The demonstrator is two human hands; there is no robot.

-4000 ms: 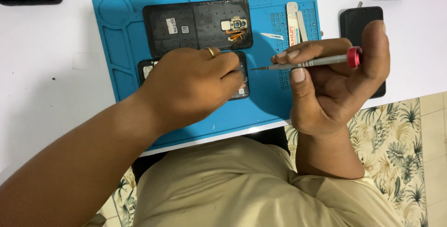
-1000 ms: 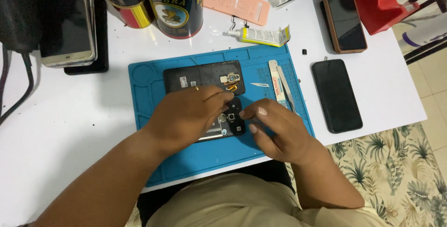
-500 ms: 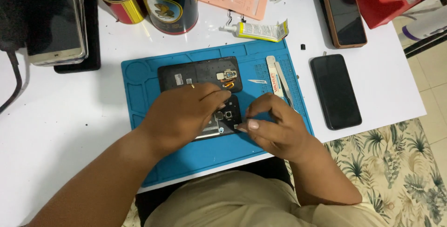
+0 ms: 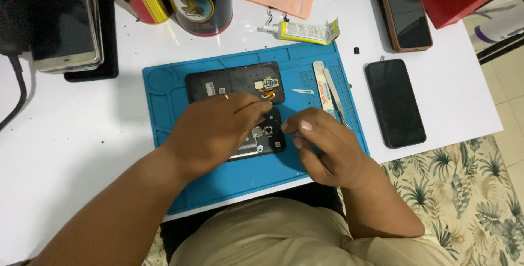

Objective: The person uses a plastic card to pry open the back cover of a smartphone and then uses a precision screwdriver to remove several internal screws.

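White tabletop [image 4: 82, 135] is filling the head view, with a blue repair mat [image 4: 164, 102] lying at centre. On the mat, an opened phone [image 4: 270, 135] is sitting just below its detached black back cover [image 4: 229, 83]. The left hand [image 4: 215, 129] is pressing down on the opened phone, fingers curled over it. The right hand [image 4: 327, 146] is pinching beside the phone's right edge; whether it is gripping anything cannot be told. Another dark phone [image 4: 396, 102] is lying at right, off the mat.
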